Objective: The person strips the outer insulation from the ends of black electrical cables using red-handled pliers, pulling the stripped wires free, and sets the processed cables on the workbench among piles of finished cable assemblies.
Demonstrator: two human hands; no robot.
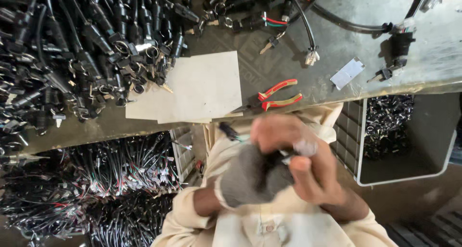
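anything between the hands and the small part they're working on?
Nothing visible. The gloved left hand and bare right hand meet directly around the small wired part, close to the chest. Motion blur hides the exact grip.

— Where do the hands sit against the bench?
— Below its near edge in the head view, close to the body. The left hand (252,177) and the right hand (301,153) are pressed together, too blurred to tell what lies between them.
— And on the bench (337,40)?
— The pliers (274,97) lie just above the hands, at the edge. Left of them lies a sheet of card (197,88), its left part under the heap of cable plugs (72,50). Right of the pliers lies a small flat plate (347,73).
— Under the bench?
— A crate (409,136) to the right, bundled wires (96,189) to the left.
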